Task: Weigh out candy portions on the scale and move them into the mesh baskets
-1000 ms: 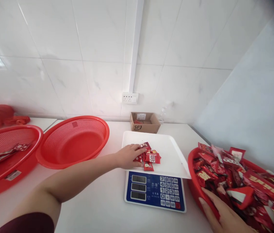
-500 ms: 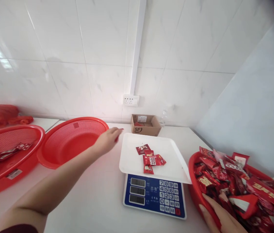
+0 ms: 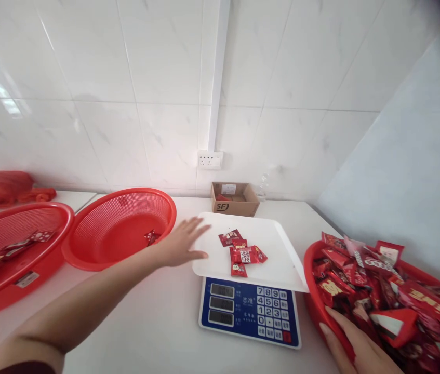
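Observation:
My left hand (image 3: 186, 243) has its fingers spread and holds nothing. It hovers at the left edge of the white pan (image 3: 212, 265) of a digital scale (image 3: 249, 317). Several small red snack packets (image 3: 245, 254) lie in a loose cluster on the pan. Just behind my left wrist, a red packet (image 3: 150, 237) rests inside the middle red plastic basket (image 3: 118, 228). My right hand (image 3: 354, 340) grips the near-left rim of another red basket (image 3: 313, 306), heaped with red packets (image 3: 383, 296); its thumb is outside, and part of the hand is cut off by the frame.
A third red basket (image 3: 54, 270) with some packets stands at the left. Red mesh bags (image 3: 1, 188) lie behind it. A small cardboard box (image 3: 235, 206) and a clear plastic item (image 3: 263, 187) stand by the tiled wall, below a socket (image 3: 210, 160).
My left hand has let go of a red packet, now in the middle basket, and has moved right toward the scale with fingers spreading. My right hand keeps its grip on the basket rim.

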{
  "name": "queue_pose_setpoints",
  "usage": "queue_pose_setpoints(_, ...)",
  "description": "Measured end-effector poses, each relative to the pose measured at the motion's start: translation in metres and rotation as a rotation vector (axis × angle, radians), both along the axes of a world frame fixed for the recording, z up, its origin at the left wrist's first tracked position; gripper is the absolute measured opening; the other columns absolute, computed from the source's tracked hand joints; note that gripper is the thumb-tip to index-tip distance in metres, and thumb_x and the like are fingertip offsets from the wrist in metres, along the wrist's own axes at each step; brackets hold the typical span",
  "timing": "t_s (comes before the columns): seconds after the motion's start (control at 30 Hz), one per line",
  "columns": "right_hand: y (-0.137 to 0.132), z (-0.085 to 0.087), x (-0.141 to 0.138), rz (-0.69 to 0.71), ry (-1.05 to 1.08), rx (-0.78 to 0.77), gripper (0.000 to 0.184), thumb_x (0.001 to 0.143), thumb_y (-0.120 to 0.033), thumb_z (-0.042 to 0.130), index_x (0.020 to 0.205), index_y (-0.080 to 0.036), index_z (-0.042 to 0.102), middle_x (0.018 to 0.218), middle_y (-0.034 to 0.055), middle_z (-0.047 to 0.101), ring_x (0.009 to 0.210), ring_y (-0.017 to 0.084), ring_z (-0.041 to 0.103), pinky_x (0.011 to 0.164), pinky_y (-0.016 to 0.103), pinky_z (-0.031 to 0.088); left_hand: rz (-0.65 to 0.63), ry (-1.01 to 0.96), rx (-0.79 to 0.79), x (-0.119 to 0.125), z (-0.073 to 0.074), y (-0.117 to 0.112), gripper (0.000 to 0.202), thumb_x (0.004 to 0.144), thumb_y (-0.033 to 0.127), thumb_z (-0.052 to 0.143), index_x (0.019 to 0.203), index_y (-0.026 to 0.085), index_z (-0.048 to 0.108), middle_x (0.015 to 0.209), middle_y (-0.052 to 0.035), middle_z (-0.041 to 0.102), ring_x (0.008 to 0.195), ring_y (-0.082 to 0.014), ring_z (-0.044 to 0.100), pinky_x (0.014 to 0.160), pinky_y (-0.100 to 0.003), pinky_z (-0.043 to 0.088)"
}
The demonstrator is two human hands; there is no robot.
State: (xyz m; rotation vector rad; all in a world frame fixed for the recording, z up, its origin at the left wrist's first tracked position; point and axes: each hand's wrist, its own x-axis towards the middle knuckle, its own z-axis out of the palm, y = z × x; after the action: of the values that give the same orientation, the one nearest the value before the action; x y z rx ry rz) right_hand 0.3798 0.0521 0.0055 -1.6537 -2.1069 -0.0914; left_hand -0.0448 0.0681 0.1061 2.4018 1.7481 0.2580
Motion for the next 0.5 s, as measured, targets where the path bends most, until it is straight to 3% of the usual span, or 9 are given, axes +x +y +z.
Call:
queue_pose_setpoints(0.1, -0.007, 0.006, -0.007, -0.043, -0.029, 0.003, 0.048, 0.079, -0.048, 0.043, 0.116, -0.026, 0.065, 0.114, 0.0099, 0.068, 0.115, 0.032, 0.058, 0.087, 0.046, 0.053, -0.272, -0.044, -0.088, 0.049, -0.004, 0.021, 0.086, 0.08, 0.066, 0.054, 0.149, 0.028, 0.021, 0.159, -0.0149, 0.008, 0.145, -0.0338, 0.002, 0.113, -0.058, 0.012)
queue_pose_setpoints(0.2, -0.017, 0.013, -0.015, -0.058, -0.058, -0.007, 0.049, 0.083, -0.046, 0.039, 0.119, -0.024, 0.063, 0.115, 0.0093, 0.068, 0.108, 0.029, 0.062, 0.083, 0.042, 0.054, -0.337, -0.043, -0.162, 0.087, -0.007, 0.044, 0.095, 0.073, 0.071, 0.057, 0.149, 0.027, 0.02, 0.159, -0.0167, 0.007, 0.144, -0.0397, 0.0, 0.109, -0.065, 0.011)
queue_pose_setpoints(0.27, -0.021, 0.018, -0.019, -0.066, -0.075, -0.022, 0.047, 0.085, -0.044, 0.037, 0.119, -0.023, 0.062, 0.115, 0.009, 0.068, 0.103, 0.027, 0.064, 0.081, 0.04, 0.055, -0.37, -0.012, -0.18, 0.105, -0.009, 0.055, 0.091, 0.073, 0.073, 0.055, 0.147, 0.029, 0.026, 0.158, -0.0164, 0.014, 0.143, -0.0425, 0.004, 0.106, -0.069, 0.011)
queue_pose_setpoints(0.37, -0.024, 0.023, -0.023, -0.06, -0.091, -0.031, 0.045, 0.086, -0.042, 0.037, 0.119, -0.023, 0.062, 0.114, 0.0078, 0.068, 0.101, 0.026, 0.065, 0.079, 0.037, 0.054, -0.407, 0.045, -0.097, 0.12, -0.014, 0.064, 0.072, 0.079, 0.071, 0.047, 0.138, 0.03, 0.043, 0.148, -0.0141, 0.038, 0.139, -0.0403, 0.024, 0.103, -0.066, 0.021)
queue_pose_setpoints(0.5, -0.024, 0.026, -0.025, -0.049, -0.087, -0.022, 0.045, 0.086, -0.041, 0.037, 0.12, -0.022, 0.062, 0.114, 0.0079, 0.068, 0.1, 0.025, 0.065, 0.078, 0.036, 0.054, -0.356, 0.065, 0.024, 0.125, -0.02, 0.068, 0.049, 0.087, 0.057, 0.046, 0.12, 0.023, 0.057, 0.124, -0.0126, 0.057, 0.118, -0.0319, 0.05, 0.094, -0.05, 0.038)
